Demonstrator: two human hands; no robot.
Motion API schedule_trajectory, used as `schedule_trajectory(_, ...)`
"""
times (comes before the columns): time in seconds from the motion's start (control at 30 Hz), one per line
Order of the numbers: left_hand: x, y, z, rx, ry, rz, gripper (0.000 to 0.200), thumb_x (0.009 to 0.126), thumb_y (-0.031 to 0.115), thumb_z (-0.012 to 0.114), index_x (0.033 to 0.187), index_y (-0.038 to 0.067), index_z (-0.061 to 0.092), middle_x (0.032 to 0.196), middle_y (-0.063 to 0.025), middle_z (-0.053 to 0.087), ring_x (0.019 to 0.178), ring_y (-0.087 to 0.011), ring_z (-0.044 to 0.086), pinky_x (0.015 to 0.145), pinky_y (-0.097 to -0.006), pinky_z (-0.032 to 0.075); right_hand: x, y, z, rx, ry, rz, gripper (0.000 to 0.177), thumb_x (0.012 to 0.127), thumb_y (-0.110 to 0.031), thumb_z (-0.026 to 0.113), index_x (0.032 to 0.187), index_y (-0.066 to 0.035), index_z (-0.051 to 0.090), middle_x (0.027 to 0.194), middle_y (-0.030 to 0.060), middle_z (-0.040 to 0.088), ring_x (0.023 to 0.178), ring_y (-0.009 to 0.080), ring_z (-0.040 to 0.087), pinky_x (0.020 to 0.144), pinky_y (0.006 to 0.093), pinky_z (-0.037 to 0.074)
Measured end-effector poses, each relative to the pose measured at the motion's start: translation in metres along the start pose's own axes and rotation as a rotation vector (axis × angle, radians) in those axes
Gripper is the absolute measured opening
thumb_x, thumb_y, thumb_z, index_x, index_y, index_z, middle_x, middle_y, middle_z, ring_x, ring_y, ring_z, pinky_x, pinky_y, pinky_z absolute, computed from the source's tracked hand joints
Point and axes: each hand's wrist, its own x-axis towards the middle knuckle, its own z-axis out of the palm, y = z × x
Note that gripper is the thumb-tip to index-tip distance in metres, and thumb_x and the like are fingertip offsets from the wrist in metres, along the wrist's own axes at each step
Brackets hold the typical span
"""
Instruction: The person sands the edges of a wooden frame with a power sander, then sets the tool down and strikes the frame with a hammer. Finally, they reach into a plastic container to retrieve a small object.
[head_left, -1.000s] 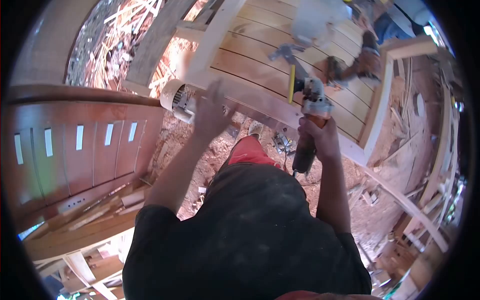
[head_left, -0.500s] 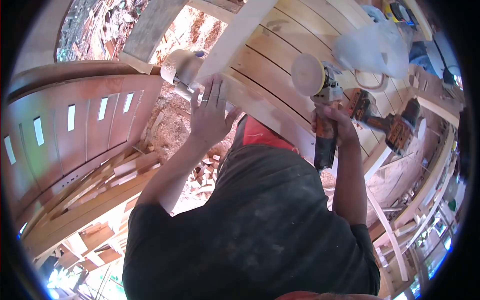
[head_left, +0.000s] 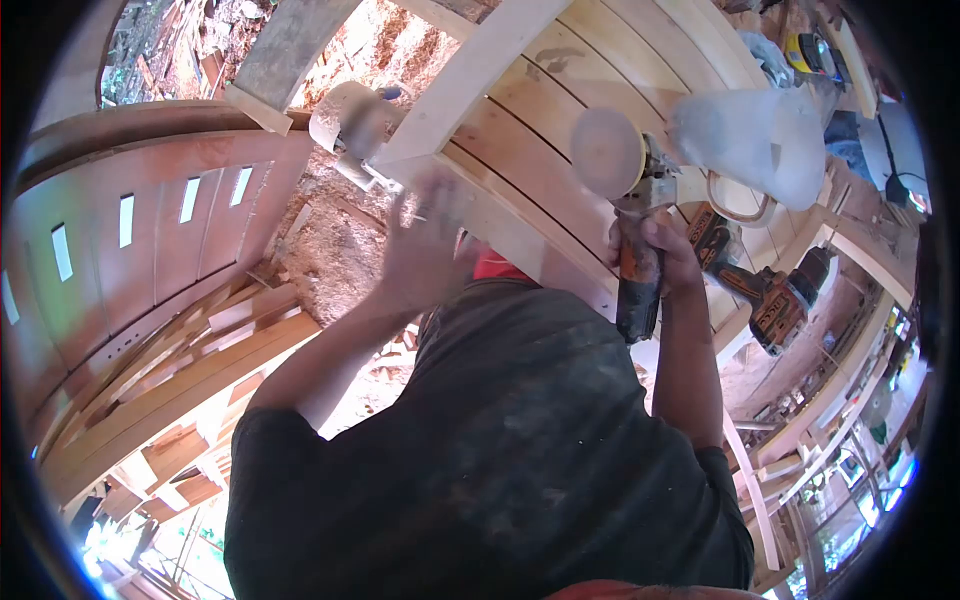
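Note:
My right hand [head_left: 672, 250] is wrapped round the body of an angle grinder [head_left: 640, 285]. Its round pale sanding disc [head_left: 604, 152] faces up over the slatted wooden panel [head_left: 535, 135]. My left hand [head_left: 428, 240], smeared by motion, has its fingers stretched out beside the panel's near edge board [head_left: 540, 238] and holds nothing. A corner of the panel, where a pale crosspiece [head_left: 480, 75] meets that board, lies just above the left fingers.
A cordless drill [head_left: 785, 305] and a cloudy plastic container [head_left: 755, 140] lie on the panel's right side. Beyond the left hand is a white-and-grey power tool [head_left: 350, 125]. Boards [head_left: 200, 385] are stacked at left beside a brown panel [head_left: 150, 230] with slots. Sawdust covers the ground.
My left hand has lifted from flat on the edge board and drawn slightly toward me. The grinder stays in my right hand, shifted a little left in view as the camera moved.

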Motion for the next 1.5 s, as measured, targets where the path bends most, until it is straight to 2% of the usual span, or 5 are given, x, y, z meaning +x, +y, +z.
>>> schedule_trajectory(0.1, 0.023, 0.037, -0.003, -0.53, -0.386, 0.349, 0.058, 0.094, 0.038, 0.071, 0.143, 0.009, 0.059, 0.145, -0.0174, 0.059, 0.136, -0.0373, 0.053, 0.11, -0.0486, 0.041, -0.006, -0.015, 0.018, 0.0, 0.092, -0.084, 0.065, 0.081, -0.035, 0.076, 0.128, 0.004, 0.054, 0.096, 0.0177, 0.066, 0.082, 0.0271, 0.07, 0.067, 0.037, 0.059)
schedule_trajectory(0.37, 0.037, 0.125, 0.007, -1.563, -0.71, 0.08, 0.066, 0.085, 0.027, 0.081, 0.137, -0.001, 0.049, 0.112, -0.0144, 0.07, 0.103, -0.022, 0.069, 0.094, -0.0386, 0.053, -0.011, -0.038, 0.071, -0.289, 0.17, -0.231, 0.052, 0.08, -0.024, 0.08, 0.118, 0.005, 0.059, 0.097, 0.014, 0.068, 0.084, 0.0242, 0.072, 0.073, 0.0364, 0.061)
schedule_trajectory(0.77, -0.025, 0.123, 0.032, -1.356, -0.463, 0.033, 0.066, 0.083, 0.005, 0.079, 0.141, 0.001, 0.046, 0.12, -0.0106, 0.067, 0.113, -0.0219, 0.066, 0.092, -0.0383, 0.056, -0.011, 0.016, 0.13, -0.959, 0.422, -0.515, 0.054, 0.081, -0.021, 0.081, 0.12, 0.003, 0.052, 0.097, 0.0155, 0.066, 0.082, 0.0294, 0.07, 0.072, 0.039, 0.056)
schedule_trajectory(0.97, -0.046, 0.082, -0.003, -2.357, -0.324, -0.345, 0.085, 0.087, 0.03, 0.081, 0.153, 0.007, 0.032, 0.135, -0.0088, 0.053, 0.116, -0.0175, 0.059, 0.094, -0.0423, 0.054, -0.019, 0.037, 0.166, -1.333, 0.417, -0.291, 0.063, 0.081, -0.024, 0.083, 0.124, 0.005, 0.047, 0.108, 0.0235, 0.066, 0.097, 0.0359, 0.069, 0.083, 0.0427, 0.054)
schedule_trajectory(1.5, -0.023, 0.054, -0.01, -1.906, -0.1, -0.717, 0.037, 0.101, 0.037, 0.07, 0.111, 0.003, 0.06, 0.092, -0.0015, 0.064, 0.08, -0.0087, 0.061, 0.069, -0.0273, 0.051, 0.015, 0.051, 0.203, -1.363, 0.266, -0.209, 0.06, 0.09, -0.036, 0.076, 0.113, 0.008, 0.042, 0.097, 0.0315, 0.068, 0.091, 0.0514, 0.068, 0.075, 0.0544, 0.055)
